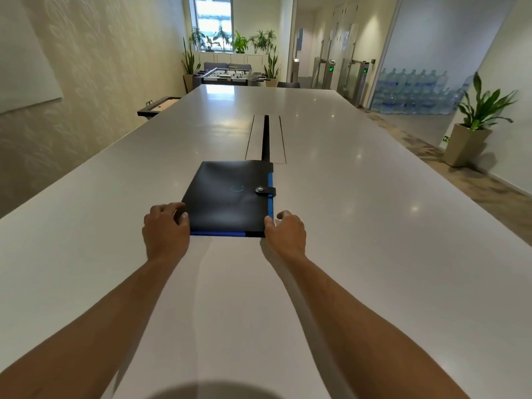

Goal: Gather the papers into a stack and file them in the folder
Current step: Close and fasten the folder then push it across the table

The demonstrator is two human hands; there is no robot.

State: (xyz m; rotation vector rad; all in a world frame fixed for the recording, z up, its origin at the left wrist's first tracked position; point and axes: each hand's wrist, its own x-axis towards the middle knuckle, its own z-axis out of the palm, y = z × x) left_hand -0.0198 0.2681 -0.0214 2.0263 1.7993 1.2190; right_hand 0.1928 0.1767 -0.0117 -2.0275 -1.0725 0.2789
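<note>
Both hands, left [165, 230] and right [285, 233], apparently grip the closed folder [227, 200].

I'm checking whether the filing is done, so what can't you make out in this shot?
- Papers: none visible; the closed black folder hides its contents in the head view.
- Logo on the cover: too faint.
- Left hand and right hand at the near corners: fingertips curl under, so grip unclear.

Flat black leather-look folder [227, 197] with blue accordion edging along its near and right sides, lying closed on the table. A black strap with a metal snap button [260, 190] wraps over the right edge and is fastened on the cover.
</note>
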